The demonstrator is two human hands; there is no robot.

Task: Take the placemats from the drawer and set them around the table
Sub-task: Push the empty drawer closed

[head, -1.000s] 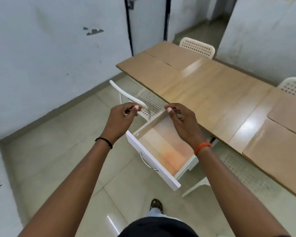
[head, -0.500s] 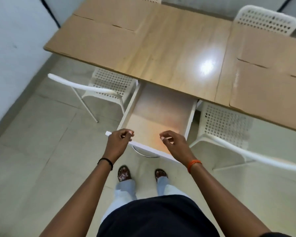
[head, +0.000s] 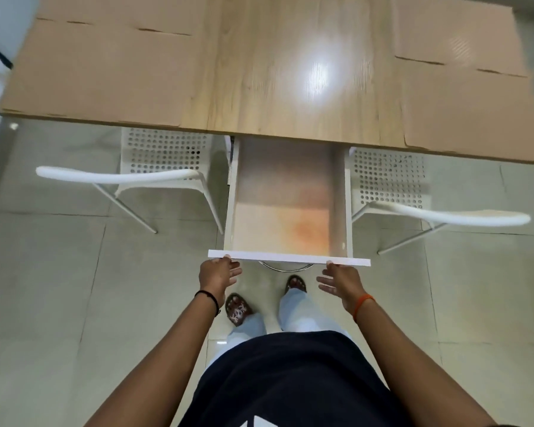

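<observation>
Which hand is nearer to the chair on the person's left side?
Left. The left hand rests at the drawer front's left end, on the same side as that chair. The right hand is at the drawer front's other end, farther away.

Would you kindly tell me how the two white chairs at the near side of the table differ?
The left chair stands left of the open drawer, the right chair right of it. The left chair's seat sits farther under the table. Both are white with perforated seats.
</observation>
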